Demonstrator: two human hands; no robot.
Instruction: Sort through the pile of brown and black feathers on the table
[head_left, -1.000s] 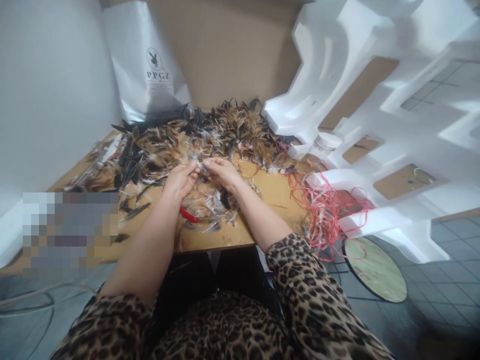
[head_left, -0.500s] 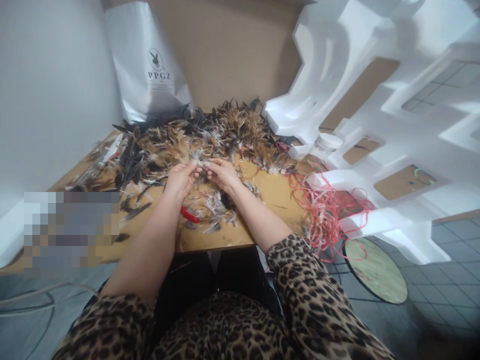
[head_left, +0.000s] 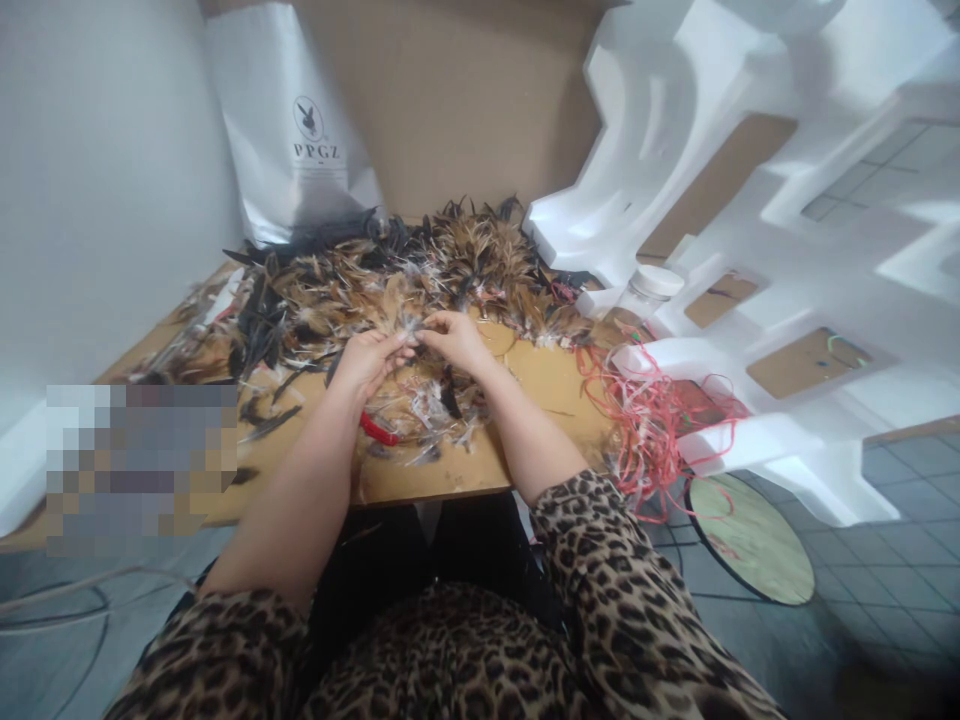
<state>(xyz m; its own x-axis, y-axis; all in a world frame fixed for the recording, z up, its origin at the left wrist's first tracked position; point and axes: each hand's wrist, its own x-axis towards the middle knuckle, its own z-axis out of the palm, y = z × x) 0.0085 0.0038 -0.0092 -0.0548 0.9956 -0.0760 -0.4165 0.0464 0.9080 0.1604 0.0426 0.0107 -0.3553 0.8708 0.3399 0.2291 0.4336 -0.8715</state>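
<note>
My left hand [head_left: 370, 364] pinches the base of a small bunch of feathers [head_left: 395, 308], brown with pale fluffy ends, just above the table. Fingertips of my right hand [head_left: 456, 343] close on the same pale ends from the other side. The hands nearly meet there. Behind them spreads a large heap of brown and black feathers [head_left: 480, 255]. Nearer to me, below the hands, lie loose feather scraps [head_left: 431, 405] and a red curved tool [head_left: 379, 430], whose exact kind I cannot make out.
A tangle of pink-red ribbon strips [head_left: 652, 430] hangs over the table's right side, beside white moulded foam [head_left: 720, 360] and a clear jar with a white lid [head_left: 652, 285]. A silvery-white bag [head_left: 292, 120] stands at the back left. Below right is a round stool [head_left: 754, 540].
My right hand has shifted slightly, its wrist bent higher and its fingertips now nearer the left thumb. The held feathers stand more upright and show more plainly.
</note>
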